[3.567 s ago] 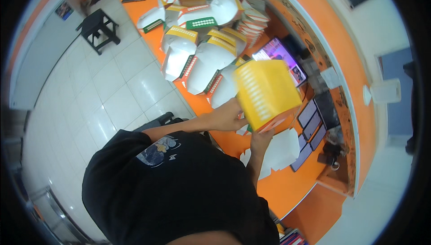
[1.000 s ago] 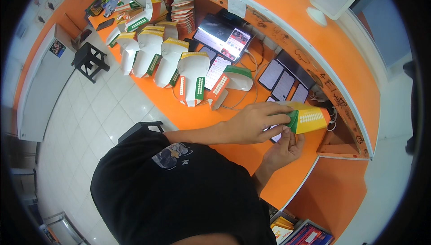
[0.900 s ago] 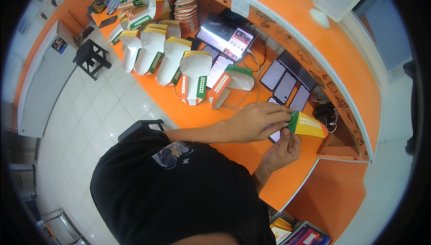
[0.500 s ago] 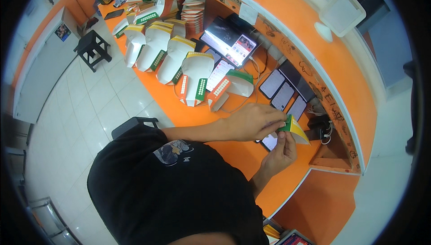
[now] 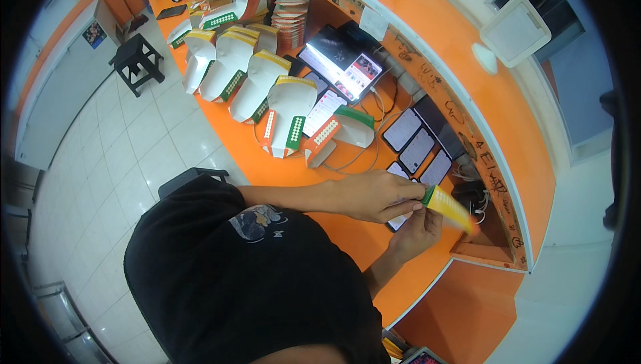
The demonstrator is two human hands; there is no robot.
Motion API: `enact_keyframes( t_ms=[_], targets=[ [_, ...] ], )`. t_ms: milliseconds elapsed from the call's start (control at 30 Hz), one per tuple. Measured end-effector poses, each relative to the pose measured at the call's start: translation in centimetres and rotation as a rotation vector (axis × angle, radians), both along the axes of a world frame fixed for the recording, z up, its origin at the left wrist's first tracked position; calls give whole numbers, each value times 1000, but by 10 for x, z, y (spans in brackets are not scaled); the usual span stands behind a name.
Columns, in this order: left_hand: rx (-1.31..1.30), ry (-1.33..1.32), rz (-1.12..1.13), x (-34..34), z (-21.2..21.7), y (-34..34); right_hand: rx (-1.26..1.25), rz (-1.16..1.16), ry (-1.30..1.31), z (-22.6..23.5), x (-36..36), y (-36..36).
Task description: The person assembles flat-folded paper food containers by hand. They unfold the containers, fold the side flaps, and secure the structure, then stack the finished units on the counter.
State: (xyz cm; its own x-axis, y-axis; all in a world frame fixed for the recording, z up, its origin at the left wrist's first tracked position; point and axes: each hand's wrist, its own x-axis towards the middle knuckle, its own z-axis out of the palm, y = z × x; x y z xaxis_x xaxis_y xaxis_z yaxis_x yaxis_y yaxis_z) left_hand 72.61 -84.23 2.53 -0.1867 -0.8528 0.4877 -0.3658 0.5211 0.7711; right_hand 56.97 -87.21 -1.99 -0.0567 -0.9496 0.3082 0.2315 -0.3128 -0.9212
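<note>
Both my hands are at the right part of the orange counter (image 5: 350, 234), gripping a paper food box (image 5: 449, 209) in yellow and green. My left hand (image 5: 387, 195) pinches its green end from above, fingers closed. Below it, my right hand (image 5: 415, 232) is closed on the same end, its fingers partly hidden. The box's far tip is blurred by motion. Several phones lie under and beyond my hands, the nearest phone (image 5: 399, 220) partly covered. To the left of my hands stands an orange and green folded box (image 5: 354, 127), beside a white-lined open box (image 5: 294, 104).
More open boxes (image 5: 230, 57) crowd the counter's far left, near a stack of flat cartons (image 5: 290, 20). A lit tablet (image 5: 340, 64) leans at the back, with charging cables (image 5: 374, 147) around it. The raised counter edge (image 5: 461, 107) curves along the right; a black stool (image 5: 137, 60) stands on the floor.
The held box has swung, its yellow side now turned up and its tip pointing farther right and down. My hands stay close together, slightly lower. The view has shifted slightly.
</note>
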Motion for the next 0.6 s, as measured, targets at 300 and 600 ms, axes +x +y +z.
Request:
enact_keyframes(
  t_ms=[300, 600],
  targets=[
    [437, 588, -228, -1, -15, -18, 123, 286, 40, 10, 9, 6],
    [227, 342, 107, 45, -39, -30, -93, -233, 267, 22, 4, 1]
  ],
)
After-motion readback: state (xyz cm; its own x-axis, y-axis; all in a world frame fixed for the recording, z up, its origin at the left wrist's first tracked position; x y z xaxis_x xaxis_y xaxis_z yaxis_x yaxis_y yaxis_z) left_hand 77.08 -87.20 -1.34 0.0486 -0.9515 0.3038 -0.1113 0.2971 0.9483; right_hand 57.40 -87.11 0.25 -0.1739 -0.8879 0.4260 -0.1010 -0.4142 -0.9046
